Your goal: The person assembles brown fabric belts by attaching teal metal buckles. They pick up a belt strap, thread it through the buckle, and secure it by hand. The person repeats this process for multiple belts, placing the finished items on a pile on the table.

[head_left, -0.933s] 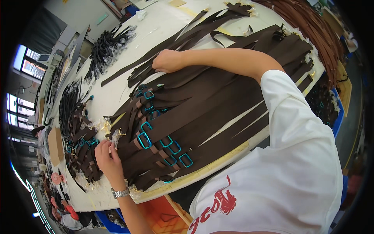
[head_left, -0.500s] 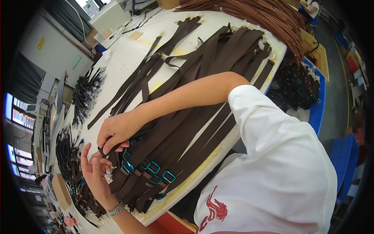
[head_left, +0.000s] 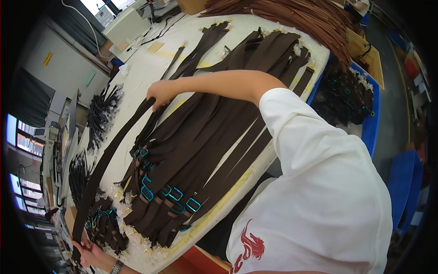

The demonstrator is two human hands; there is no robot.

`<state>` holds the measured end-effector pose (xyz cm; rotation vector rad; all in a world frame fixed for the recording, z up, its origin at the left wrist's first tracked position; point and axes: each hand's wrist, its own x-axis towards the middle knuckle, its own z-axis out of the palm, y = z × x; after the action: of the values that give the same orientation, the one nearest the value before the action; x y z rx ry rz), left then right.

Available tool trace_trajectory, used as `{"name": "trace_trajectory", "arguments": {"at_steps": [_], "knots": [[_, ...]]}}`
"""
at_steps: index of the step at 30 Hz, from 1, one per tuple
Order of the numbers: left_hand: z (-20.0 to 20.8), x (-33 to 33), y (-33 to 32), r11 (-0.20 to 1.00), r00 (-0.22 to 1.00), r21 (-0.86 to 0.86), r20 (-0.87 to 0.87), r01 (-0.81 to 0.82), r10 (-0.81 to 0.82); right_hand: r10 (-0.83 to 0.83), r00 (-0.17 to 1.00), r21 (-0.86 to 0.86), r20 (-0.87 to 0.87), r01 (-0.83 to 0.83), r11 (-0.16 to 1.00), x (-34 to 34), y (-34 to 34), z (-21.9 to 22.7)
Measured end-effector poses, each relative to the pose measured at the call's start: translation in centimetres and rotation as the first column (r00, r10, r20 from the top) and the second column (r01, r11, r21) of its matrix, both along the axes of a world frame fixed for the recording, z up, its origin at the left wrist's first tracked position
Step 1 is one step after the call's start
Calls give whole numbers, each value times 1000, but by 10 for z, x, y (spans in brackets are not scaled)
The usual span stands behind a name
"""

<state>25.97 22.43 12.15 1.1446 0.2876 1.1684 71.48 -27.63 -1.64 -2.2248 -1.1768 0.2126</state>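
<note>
A wide dark brown strap [head_left: 106,160] runs in a long bow between my two hands. My right hand [head_left: 162,93] is closed on its upper end, above the far side of the strap pile. At the lower left, my left hand [head_left: 89,253] pinches the strap close to its other end; a metal-banded watch is on that wrist. Below my right arm, a broad pile of similar brown straps [head_left: 205,123] covers the table. Teal rectangular buckles [head_left: 193,205] sit on the near ends of several of them, and clear plastic wraps many strap tips.
Bundles of dark strips [head_left: 102,114] lie on the white table [head_left: 137,82] to the left. Brown cords [head_left: 292,18] are heaped at the back. A blue bin [head_left: 373,132] of buckled straps stands beside the table at the right. A white machine [head_left: 127,27] is at the back left.
My hands, close together before, have moved apart: the right up and away, the left down toward the lower left corner. The strap between them is now stretched out, clear of the buckled pile.
</note>
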Motion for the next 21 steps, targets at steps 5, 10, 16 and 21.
{"name": "trace_trajectory", "arguments": {"at_steps": [5, 10, 16, 21], "knots": [[-25, -17, 4, 996, 999, -89, -45, -30, 26, -191, 958, 260, 214, 133, 956, 65, -56, -4], [-90, -33, 55, 887, 970, -397, 50, 237, -237, -457, 889, 486, -34, 415, 769, 86, -105, 50], [-91, -44, -98, 912, 925, -254, -122, 321, -359, -360, 538, 147, 762, 398, 906, 61, -211, 75], [-83, -43, -227, 780, 872, -489, -78, 390, -484, -450, 708, -545, 545, 706, 452, 2, -335, 130]]}}
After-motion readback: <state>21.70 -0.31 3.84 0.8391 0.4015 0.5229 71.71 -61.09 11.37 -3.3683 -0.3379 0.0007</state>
